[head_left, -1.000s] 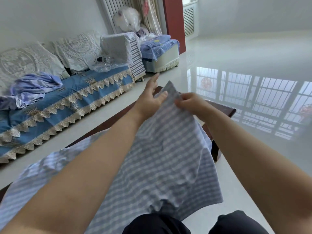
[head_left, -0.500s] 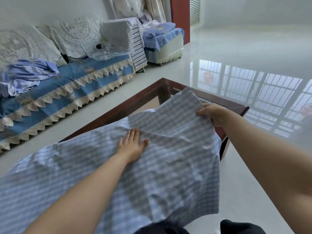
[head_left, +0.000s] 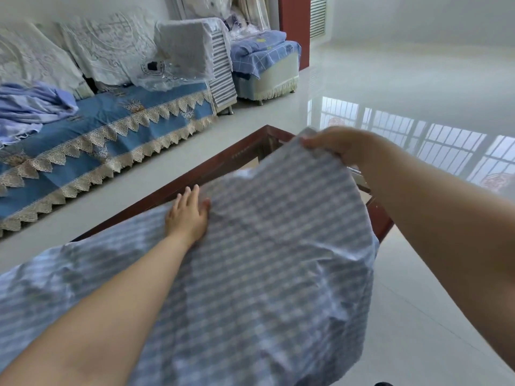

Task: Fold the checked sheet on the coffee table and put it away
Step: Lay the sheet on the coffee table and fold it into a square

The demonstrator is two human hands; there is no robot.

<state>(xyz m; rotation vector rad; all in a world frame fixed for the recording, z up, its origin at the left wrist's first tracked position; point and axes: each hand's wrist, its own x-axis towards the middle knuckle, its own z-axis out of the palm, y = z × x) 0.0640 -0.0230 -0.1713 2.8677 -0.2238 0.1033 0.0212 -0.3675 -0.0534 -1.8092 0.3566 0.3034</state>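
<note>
Checked sheet (head_left: 264, 260) runs lengthwise along table; left hand (head_left: 188, 215) flat on it; right hand (head_left: 338, 147) pinches far corner.

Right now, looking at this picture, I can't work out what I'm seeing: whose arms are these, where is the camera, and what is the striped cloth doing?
There is no machine here. A person wears a camera on the head, looking down at their own bare arms. The blue-and-white checked sheet is draped over a dark red wooden coffee table. The left hand lies flat on the cloth, fingers straight, pressing it down. The right hand pinches the sheet's far edge and lifts it above the table. Beside the table stands a sofa with a blue lace-trimmed cover.
</note>
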